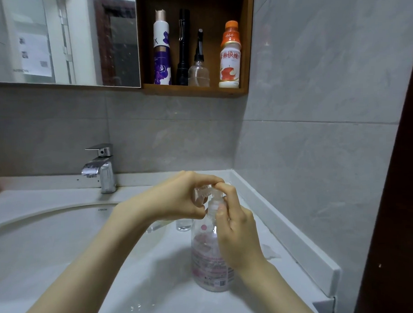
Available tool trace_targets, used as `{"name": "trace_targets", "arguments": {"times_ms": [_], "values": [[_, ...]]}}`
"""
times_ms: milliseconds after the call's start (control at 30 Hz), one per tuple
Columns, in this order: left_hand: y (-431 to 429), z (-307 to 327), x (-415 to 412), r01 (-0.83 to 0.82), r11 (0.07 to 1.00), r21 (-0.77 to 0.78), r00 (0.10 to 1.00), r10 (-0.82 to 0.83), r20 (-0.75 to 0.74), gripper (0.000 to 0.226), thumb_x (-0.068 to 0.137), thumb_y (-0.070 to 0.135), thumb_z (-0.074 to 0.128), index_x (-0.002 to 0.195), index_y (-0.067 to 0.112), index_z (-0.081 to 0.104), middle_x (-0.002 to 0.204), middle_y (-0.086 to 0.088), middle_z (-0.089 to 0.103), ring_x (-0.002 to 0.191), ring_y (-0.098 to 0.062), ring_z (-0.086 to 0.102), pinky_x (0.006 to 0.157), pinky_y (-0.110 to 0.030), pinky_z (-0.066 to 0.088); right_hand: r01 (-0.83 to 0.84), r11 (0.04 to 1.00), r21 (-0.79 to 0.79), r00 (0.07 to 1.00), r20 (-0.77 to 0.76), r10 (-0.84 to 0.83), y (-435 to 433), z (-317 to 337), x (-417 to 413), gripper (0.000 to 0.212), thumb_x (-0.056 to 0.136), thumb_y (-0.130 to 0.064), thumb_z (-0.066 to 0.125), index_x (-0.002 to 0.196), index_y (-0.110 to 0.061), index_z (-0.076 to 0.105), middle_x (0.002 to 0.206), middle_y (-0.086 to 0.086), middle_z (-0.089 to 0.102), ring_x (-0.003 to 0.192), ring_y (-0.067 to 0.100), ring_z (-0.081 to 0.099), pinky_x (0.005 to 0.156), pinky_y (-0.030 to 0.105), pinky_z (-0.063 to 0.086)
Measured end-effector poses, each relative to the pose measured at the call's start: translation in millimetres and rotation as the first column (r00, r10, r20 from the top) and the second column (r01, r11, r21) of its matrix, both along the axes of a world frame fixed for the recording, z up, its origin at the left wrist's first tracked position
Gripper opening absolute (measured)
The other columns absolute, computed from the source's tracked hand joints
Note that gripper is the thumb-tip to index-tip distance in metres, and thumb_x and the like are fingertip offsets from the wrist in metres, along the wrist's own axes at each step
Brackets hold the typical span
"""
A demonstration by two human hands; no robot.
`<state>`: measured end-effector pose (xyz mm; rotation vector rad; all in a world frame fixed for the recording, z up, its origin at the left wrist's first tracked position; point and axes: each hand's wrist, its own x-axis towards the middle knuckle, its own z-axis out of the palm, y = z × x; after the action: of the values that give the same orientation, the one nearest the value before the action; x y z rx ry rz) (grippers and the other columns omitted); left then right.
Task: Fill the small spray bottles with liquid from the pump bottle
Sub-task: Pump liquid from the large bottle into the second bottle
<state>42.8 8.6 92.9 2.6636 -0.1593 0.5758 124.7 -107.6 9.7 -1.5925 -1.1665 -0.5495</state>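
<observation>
A clear pump bottle point(208, 261) with a pink label stands upright on the white counter beside the basin. My left hand point(176, 199) is closed around its clear pump head from the left. My right hand point(236, 232) wraps the bottle's neck and shoulder, with its fingertips up on the pump top. Behind my hands, two small clear bottles point(183, 225) stand on the counter, mostly hidden by my left wrist and the pump bottle.
The white basin point(39, 232) lies to the left, with a chrome faucet point(101, 168) behind it. A raised counter edge point(285, 228) runs along the right wall. Above, a wooden shelf point(196, 90) holds a purple can, a flashlight, a clear spray bottle point(198, 70) and an orange-capped drink.
</observation>
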Motion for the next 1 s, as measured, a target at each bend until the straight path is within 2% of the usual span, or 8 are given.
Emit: {"name": "trace_targets", "arguments": {"times_ms": [67, 233, 400, 600, 767, 900, 1000], "values": [[-1, 3, -1, -0.014, 1.000, 0.011, 1.000, 0.014, 0.001, 0.057, 0.066, 0.000, 0.057, 0.106, 0.041, 0.061, 0.059, 0.009, 0.049, 0.050, -0.009, 0.037, 0.052, -0.018, 0.036, 0.000, 1.000, -0.006, 1.000, -0.007, 0.000, 0, -1, 0, 0.039, 0.085, -0.047, 0.017, 0.120, -0.047, 0.035, 0.055, -0.024, 0.049, 0.049, 0.001, 0.042, 0.053, 0.021, 0.030], [-2, 6, -4, -0.025, 0.999, 0.041, 1.000, 0.026, -0.010, 0.056, 0.067, -0.001, 0.059, 0.109, 0.037, 0.061, 0.056, 0.013, 0.051, 0.050, -0.008, 0.040, 0.053, -0.018, 0.037, 0.003, 1.000, -0.025, 1.000, -0.004, -0.003, 1, -1, -1, 0.042, 0.083, -0.047, 0.016, 0.123, -0.048, 0.032, 0.058, -0.030, 0.050, 0.049, 0.000, 0.040, 0.054, 0.025, 0.029], [-5, 8, -4, -0.024, 0.998, 0.056, 1.000, 0.024, -0.012, 0.055, 0.067, 0.001, 0.060, 0.110, 0.036, 0.061, 0.058, 0.011, 0.050, 0.051, -0.009, 0.040, 0.054, -0.020, 0.038, 0.001, 1.000, -0.004, 1.000, -0.012, -0.001, -1, 0, -1, 0.043, 0.083, -0.046, 0.017, 0.122, -0.048, 0.033, 0.051, -0.021, 0.045, 0.050, 0.001, 0.039, 0.055, 0.027, 0.031], [-5, 8, -5, -0.022, 0.998, 0.057, 1.000, 0.022, 0.011, 0.057, 0.066, 0.000, 0.059, 0.110, 0.036, 0.062, 0.057, 0.009, 0.050, 0.050, -0.010, 0.038, 0.053, -0.019, 0.037, 0.002, 1.000, 0.002, 1.000, -0.008, -0.002, 0, 2, -1, 0.040, 0.083, -0.046, 0.017, 0.120, -0.048, 0.034, 0.055, -0.023, 0.049, 0.049, 0.004, 0.041, 0.055, 0.028, 0.032], [-3, 7, -5, -0.009, 0.999, 0.046, 1.000, 0.008, 0.018, 0.057, 0.066, 0.000, 0.058, 0.111, 0.035, 0.061, 0.056, 0.010, 0.047, 0.049, -0.010, 0.034, 0.050, -0.016, 0.033, -0.011, 1.000, 0.005, 1.000, -0.012, 0.011, 0, 4, -2, 0.038, 0.081, -0.044, 0.018, 0.115, -0.046, 0.036, 0.054, -0.018, 0.045, 0.052, 0.005, 0.040, 0.057, 0.029, 0.034], [-3, -2, -3, 0.019, 1.000, 0.007, 1.000, -0.019, 0.009, 0.055, 0.064, 0.008, 0.054, 0.110, 0.037, 0.060, 0.056, 0.012, 0.048, 0.047, -0.009, 0.035, 0.049, -0.014, 0.031, -0.003, 1.000, -0.011, 1.000, -0.001, 0.003, -1, 2, 1, 0.034, 0.082, -0.043, 0.018, 0.110, -0.045, 0.037, 0.055, -0.020, 0.047, 0.050, 0.006, 0.039, 0.055, 0.031, 0.034], [-2, -3, -2, 0.008, 1.000, 0.005, 1.000, -0.008, -0.010, 0.056, 0.066, 0.002, 0.056, 0.110, 0.035, 0.060, 0.057, 0.013, 0.048, 0.046, -0.009, 0.036, 0.049, -0.013, 0.031, 0.000, 1.000, -0.016, 1.000, -0.004, 0.000, -1, 0, 0, 0.035, 0.083, -0.044, 0.017, 0.113, -0.045, 0.036, 0.053, -0.018, 0.045, 0.052, 0.006, 0.041, 0.057, 0.031, 0.036]]}}
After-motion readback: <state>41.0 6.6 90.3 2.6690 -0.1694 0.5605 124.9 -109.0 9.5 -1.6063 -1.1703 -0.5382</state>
